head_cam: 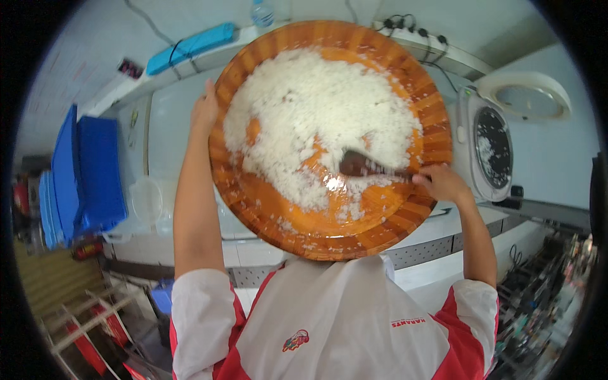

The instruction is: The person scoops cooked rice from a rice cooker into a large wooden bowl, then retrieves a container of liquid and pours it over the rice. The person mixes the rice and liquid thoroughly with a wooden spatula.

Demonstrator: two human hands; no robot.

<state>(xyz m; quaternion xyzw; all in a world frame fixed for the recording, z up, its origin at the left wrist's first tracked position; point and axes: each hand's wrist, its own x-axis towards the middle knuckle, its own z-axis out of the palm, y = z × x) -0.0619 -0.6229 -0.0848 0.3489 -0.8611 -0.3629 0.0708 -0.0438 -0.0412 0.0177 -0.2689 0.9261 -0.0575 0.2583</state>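
Observation:
A large round wooden tub (430, 118) stands before me, its wall built of staves in lighter and darker brown. White cooked rice (304, 104) covers much of its floor, thickest toward the far side; wet-looking wood shows through on the near side. My left hand (204, 109) grips the tub's left rim. In my right hand (444, 183), at the right rim, is the handle of a dark rice paddle (356, 164). The blurred blade lies among the rice near the middle, with some grains on it.
To the right a rice cooker (494, 147) stands with its lid (527, 97) raised and rice grains inside. Behind the tub are a water bottle (262, 14), a blue box (190, 47) and plugs in a power strip (413, 35). Blue plastic crates (97, 166) stand at left.

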